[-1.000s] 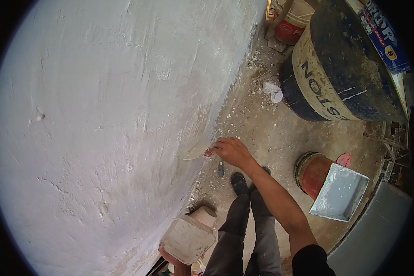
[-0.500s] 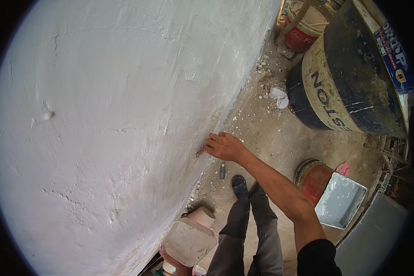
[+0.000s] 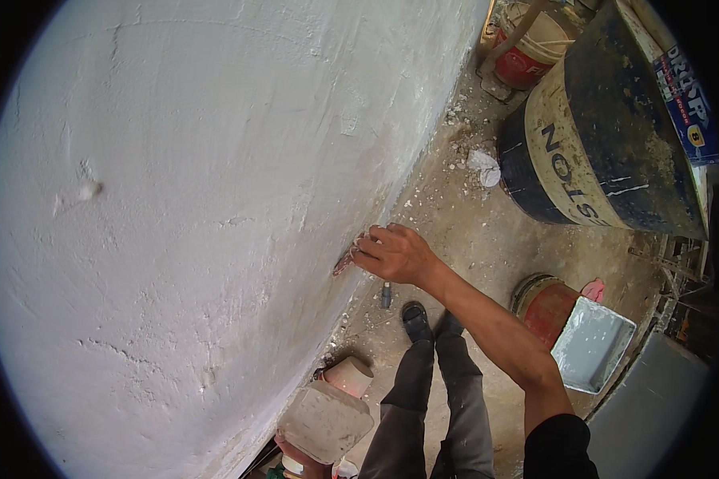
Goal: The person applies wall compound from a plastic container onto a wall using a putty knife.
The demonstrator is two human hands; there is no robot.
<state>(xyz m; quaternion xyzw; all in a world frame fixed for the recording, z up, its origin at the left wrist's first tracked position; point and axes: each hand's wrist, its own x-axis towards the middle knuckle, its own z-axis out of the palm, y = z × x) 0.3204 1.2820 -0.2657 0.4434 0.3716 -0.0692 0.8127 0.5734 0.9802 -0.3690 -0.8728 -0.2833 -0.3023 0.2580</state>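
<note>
Gripping a reddish hand tool (image 3: 344, 262) low at a pale wall (image 3: 200, 199)

Clenches the tool in the right hand (image 3: 395, 254), bent closely around its upper end. Slants down and left from there, near the wall's foot. Cannot tell whether a blade meets the plaster; too little shows. Across the wall: ridges, scrapes and, well to the left, a small lump (image 3: 90, 190).

Grasps a dirty, round-cornered slab (image 3: 325, 421) by its lower edge with the left hand (image 3: 290, 449), mostly hidden beneath. Just past the slab, partly covered by it: a pale tub (image 3: 349, 377).

On the gritty floor (image 3: 455, 215), below the right hand: a small dark cylinder (image 3: 386, 295), then dark shoes (image 3: 415, 321). To the right: a red bucket (image 3: 547, 313), overlapped by a grey rectangular tray (image 3: 593, 346), with a pink cloth (image 3: 593, 289) just beside. Farther up: a crumpled white scrap (image 3: 484, 168) near a large dark drum (image 3: 615, 136) with a pale band. Beyond the drum, near the wall's far end: a red-and-pale pail (image 3: 522, 68).
</note>
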